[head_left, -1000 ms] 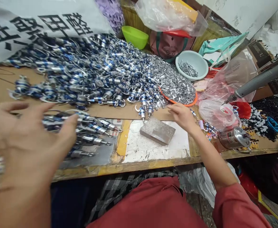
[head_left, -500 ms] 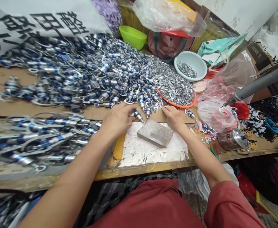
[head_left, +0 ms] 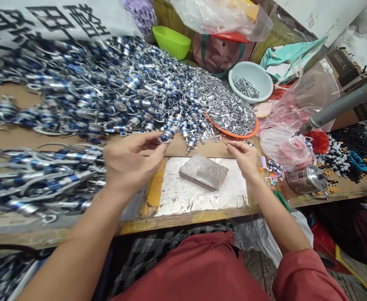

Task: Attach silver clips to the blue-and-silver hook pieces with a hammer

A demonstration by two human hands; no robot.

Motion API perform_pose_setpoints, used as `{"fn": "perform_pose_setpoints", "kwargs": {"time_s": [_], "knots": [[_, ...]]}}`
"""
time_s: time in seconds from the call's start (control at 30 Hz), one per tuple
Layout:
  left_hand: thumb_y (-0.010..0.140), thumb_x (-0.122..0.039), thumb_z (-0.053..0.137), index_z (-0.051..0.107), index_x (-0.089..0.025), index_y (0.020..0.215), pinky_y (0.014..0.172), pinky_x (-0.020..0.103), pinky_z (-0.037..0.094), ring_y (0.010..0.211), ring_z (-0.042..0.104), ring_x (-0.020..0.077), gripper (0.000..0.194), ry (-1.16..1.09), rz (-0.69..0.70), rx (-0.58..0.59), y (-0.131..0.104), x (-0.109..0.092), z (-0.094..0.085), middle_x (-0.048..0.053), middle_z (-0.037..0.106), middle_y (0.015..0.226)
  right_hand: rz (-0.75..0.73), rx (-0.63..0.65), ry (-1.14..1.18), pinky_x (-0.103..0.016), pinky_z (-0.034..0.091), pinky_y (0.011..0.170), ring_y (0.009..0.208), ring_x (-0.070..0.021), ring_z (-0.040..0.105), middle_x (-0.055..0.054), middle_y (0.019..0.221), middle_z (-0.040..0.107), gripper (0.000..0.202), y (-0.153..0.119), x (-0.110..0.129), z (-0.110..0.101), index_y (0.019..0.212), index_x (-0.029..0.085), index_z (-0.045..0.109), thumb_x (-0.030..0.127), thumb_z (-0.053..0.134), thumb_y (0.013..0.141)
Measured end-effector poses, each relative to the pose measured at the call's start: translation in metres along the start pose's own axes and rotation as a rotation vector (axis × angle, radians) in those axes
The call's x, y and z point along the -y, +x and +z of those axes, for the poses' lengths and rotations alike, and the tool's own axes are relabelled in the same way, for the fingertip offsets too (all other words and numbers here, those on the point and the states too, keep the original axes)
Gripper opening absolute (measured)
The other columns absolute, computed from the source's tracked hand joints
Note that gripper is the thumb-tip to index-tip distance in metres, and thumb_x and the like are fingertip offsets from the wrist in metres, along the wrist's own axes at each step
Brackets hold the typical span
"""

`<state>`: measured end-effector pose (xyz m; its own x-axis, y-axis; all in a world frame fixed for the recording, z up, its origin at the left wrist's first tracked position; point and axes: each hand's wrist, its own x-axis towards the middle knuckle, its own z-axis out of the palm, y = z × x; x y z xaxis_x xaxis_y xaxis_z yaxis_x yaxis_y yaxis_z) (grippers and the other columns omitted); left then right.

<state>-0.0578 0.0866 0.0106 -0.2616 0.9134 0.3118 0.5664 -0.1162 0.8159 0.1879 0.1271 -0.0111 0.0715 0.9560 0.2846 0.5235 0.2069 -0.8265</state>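
Note:
My left hand (head_left: 133, 161) is closed, with a blue-and-silver cylinder pendant (head_left: 170, 133) between thumb and fingertips, just above the cardboard. My right hand (head_left: 244, 156) is pinched near the front of the heap of small metal pieces (head_left: 230, 108); a tiny metal piece seems to show at its fingertips, too small to make out well. Between the hands a grey metal block (head_left: 204, 171) lies on a stained white sheet (head_left: 177, 200). Several more pendants (head_left: 188, 136) lie at the edge of the large pile, between the hands.
A large pile of blue-and-silver pendants (head_left: 102, 92) covers the back left, with a nearer row (head_left: 58, 179) at left. A pale bowl (head_left: 266, 85) holds metal pins. A grey power screwdriver (head_left: 337, 108) juts in from the right, above a metal pot (head_left: 309, 184).
My left hand has lifted a pendant and drawn back to the left with it. My right hand has pulled slightly away from the small metal pieces, toward the right.

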Motion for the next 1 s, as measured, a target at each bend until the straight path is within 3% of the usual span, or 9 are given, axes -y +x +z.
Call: {"fn": "perform_pose_setpoints", "kwargs": {"time_s": [0.07,0.13,0.23,0.33,0.43,0.5,0.6,0.83,1.0], "knots": [[0.073,-0.039,0.065,0.07,-0.017,0.095,0.077,0.036,0.055,0.075,0.067,0.0188,0.031,-0.165,-0.035,-0.028,-0.012,-0.013,-0.004,0.002,0.073,0.087,0.043,-0.002,0.169,-0.026,0.054,0.065,0.068,-0.0116,0.065,-0.001,0.081,0.072,0.018,-0.013,0.014,-0.009,0.087,0.017,0.07,0.03,0.064,0.076],[0.068,-0.036,0.07,0.071,-0.018,0.082,0.071,0.034,0.057,0.068,0.067,0.0181,0.022,-0.297,-0.106,0.027,-0.023,-0.022,-0.003,0.001,0.073,0.075,0.017,0.017,0.267,-0.025,0.054,0.065,0.068,-0.011,0.064,0.0,0.078,0.071,0.013,-0.025,0.029,-0.014,0.084,0.019,0.07,0.028,0.067,0.075],[0.067,-0.031,0.07,0.072,-0.022,0.075,0.064,0.031,0.057,0.063,0.067,0.018,0.012,-0.33,-0.159,0.204,-0.037,-0.024,0.007,0.0,0.073,0.07,-0.193,0.101,0.169,-0.025,0.053,0.069,0.073,-0.0115,0.065,-0.001,0.078,0.071,0.007,-0.041,0.045,-0.008,0.078,0.02,0.071,0.02,0.064,0.078],[0.071,-0.031,0.066,0.072,-0.023,0.076,0.066,0.029,0.055,0.065,0.067,0.018,0.011,-0.242,-0.085,0.217,-0.044,-0.018,0.017,0.001,0.073,0.074,-0.386,0.148,0.018,-0.025,0.053,0.071,0.076,-0.012,0.065,-0.002,0.08,0.071,0.016,-0.055,0.048,0.004,0.082,0.02,0.07,0.014,0.055,0.083],[0.075,-0.025,0.059,0.07,-0.021,0.082,0.07,0.029,0.055,0.07,0.067,0.0174,0.013,-0.197,0.084,0.191,-0.047,-0.014,0.018,0.002,0.072,0.08,-0.469,0.104,-0.05,-0.026,0.052,0.072,0.078,-0.0134,0.064,-0.004,0.083,0.071,0.02,-0.061,0.043,0.012,0.087,0.02,0.069,0.013,0.05,0.086],[0.076,-0.021,0.055,0.068,-0.019,0.093,0.071,0.029,0.055,0.073,0.066,0.0165,0.021,-0.201,0.194,0.247,-0.048,-0.015,0.015,0.005,0.069,0.09,-0.475,0.09,-0.049,-0.026,0.052,0.071,0.077,-0.0135,0.064,-0.005,0.082,0.07,0.02,-0.062,0.042,0.014,0.088,0.019,0.069,0.012,0.05,0.086],[0.077,-0.024,0.058,0.064,-0.017,0.107,0.069,0.03,0.056,0.072,0.065,0.0148,0.032,-0.201,0.248,0.327,-0.048,-0.017,0.013,0.009,0.061,0.105,-0.458,0.111,-0.022,-0.025,0.052,0.071,0.077,-0.013,0.063,-0.005,0.082,0.069,0.019,-0.06,0.045,0.012,0.087,0.017,0.068,0.011,0.051,0.086],[0.078,-0.027,0.065,0.07,-0.019,0.094,0.072,0.029,0.055,0.088,0.065,0.0189,0.019,-0.17,0.345,0.188,-0.049,-0.013,0.024,0.007,0.065,0.098,-0.418,0.172,0.025,-0.022,0.05,0.07,0.078,-0.0112,0.061,-0.003,0.08,0.066,0.017,-0.06,0.057,0.012,0.084,0.018,0.067,0.012,0.052,0.086],[0.079,-0.024,0.064,0.071,-0.018,0.091,0.066,0.026,0.054,0.079,0.065,0.0155,0.016,-0.193,0.347,0.178,-0.051,-0.012,0.029,0.008,0.066,0.098,-0.369,0.202,0.04,-0.022,0.049,0.07,0.077,-0.011,0.06,-0.002,0.08,0.065,0.016,-0.061,0.057,0.011,0.083,0.019,0.066,0.013,0.052,0.087]]}}
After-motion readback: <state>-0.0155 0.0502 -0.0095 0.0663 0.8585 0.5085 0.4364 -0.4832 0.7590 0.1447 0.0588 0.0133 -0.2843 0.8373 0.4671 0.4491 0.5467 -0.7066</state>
